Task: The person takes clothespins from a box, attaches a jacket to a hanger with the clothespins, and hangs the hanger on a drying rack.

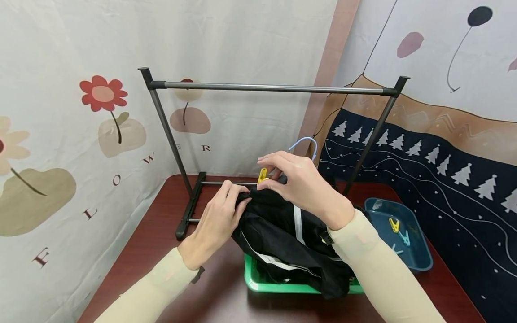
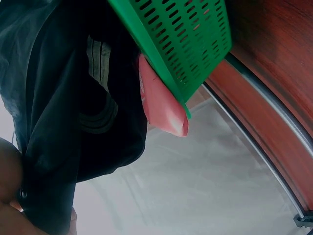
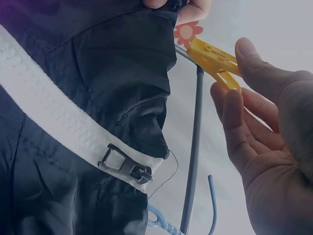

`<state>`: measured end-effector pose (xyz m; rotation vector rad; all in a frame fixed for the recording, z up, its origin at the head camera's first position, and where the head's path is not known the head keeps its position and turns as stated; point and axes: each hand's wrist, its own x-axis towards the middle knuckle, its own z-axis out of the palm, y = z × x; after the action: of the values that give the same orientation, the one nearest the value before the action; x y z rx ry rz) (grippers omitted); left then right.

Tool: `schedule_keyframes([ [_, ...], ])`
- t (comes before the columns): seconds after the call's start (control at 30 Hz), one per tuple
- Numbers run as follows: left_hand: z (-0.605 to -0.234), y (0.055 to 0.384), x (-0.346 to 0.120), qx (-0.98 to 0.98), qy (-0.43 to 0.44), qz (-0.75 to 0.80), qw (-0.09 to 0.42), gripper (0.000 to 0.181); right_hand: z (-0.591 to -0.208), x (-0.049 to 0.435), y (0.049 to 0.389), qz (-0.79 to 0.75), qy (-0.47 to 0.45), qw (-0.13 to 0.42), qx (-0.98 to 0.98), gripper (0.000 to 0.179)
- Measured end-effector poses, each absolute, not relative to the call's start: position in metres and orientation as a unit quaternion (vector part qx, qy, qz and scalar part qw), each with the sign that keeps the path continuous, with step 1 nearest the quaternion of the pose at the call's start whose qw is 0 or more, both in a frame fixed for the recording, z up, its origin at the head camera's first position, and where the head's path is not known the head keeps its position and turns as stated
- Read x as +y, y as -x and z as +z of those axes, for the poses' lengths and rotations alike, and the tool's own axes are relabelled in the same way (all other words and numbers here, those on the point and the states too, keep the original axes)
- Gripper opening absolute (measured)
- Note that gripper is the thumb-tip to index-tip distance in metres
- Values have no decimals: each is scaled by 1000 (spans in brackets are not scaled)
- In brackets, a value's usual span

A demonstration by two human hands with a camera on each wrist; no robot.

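My right hand pinches a yellow clothespin by its handle ends between thumb and fingers. Beside it, my left hand grips the edge of a black jacket between thumb and fingers. The jacket has a white zipper with a dark pull and is bunched over a green basket. A light blue hanger hook rises behind my right hand; the rest of that hanger is mostly hidden by hand and cloth. In the right wrist view the clothespin is just off the jacket's edge.
A grey metal rack stands behind the hands on the dark red table. At the right, a dark blue tray holds several clothespins, yellow and light blue. Pink cloth sticks out over the basket's rim.
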<state>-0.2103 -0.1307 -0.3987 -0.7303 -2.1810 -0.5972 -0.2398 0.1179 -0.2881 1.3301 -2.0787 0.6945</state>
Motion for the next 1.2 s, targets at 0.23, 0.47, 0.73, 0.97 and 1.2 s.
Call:
schedule_keyframes([
  [0.23,-399,210,-131,-852,285,-232,373,25,-285,113,237,270,-496,270,-780,35],
  [0.47,-400,211,-132,-847,288,-231,381,26,-285,108,237,259,-466,259,-806,28],
  [0.73,-401,212,-131,-846,288,-231,384,26,-289,107,239,260,-469,267,-801,14],
  [0.97,-401,212,-130,-845,289,-232,386,26,-289,103,238,267,-480,278,-788,9],
  [1.2,-400,212,-129,-842,292,-232,391,26,-289,101,237,257,-479,279,-791,7],
])
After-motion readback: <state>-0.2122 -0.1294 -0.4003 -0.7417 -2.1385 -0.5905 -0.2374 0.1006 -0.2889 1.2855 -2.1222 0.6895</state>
